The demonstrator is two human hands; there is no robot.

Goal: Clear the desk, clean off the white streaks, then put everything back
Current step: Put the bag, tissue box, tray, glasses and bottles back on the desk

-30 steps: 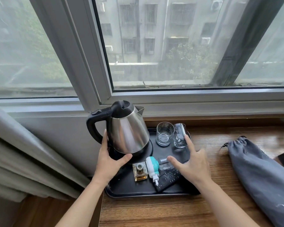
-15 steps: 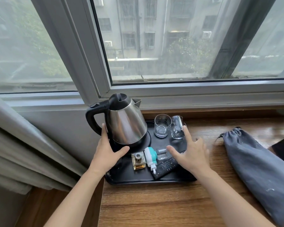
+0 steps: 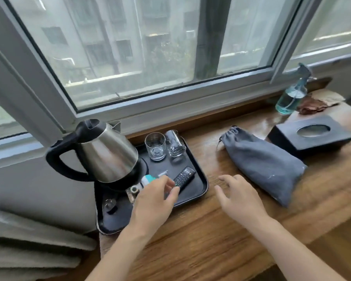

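A black tray [image 3: 200,191] sits at the left end of the wooden desk [image 3: 201,246]. It carries a steel kettle [image 3: 107,155], two glasses [image 3: 155,146], a remote [image 3: 185,175], a teal-and-white bottle [image 3: 147,178] and a small perfume bottle [image 3: 133,192]. My left hand [image 3: 152,201] hovers over the small bottles with loosely bent fingers, its fingertips near the remote's near end; it grips nothing that I can see. My right hand [image 3: 239,197] floats above the bare desk just right of the tray, fingers spread and relaxed.
A grey drawstring bag [image 3: 259,163] lies right of the tray. Behind it stands a black tissue box [image 3: 310,136], then a blue spray bottle [image 3: 290,98] and a brown cloth [image 3: 312,104] by the window sill. A curtain [image 3: 28,240] hangs at the left.
Both hands have come off the tray's sides. The left has moved right over the small bottles, the right onto the desk beside the tray. The view swung right, revealing box and spray bottle.
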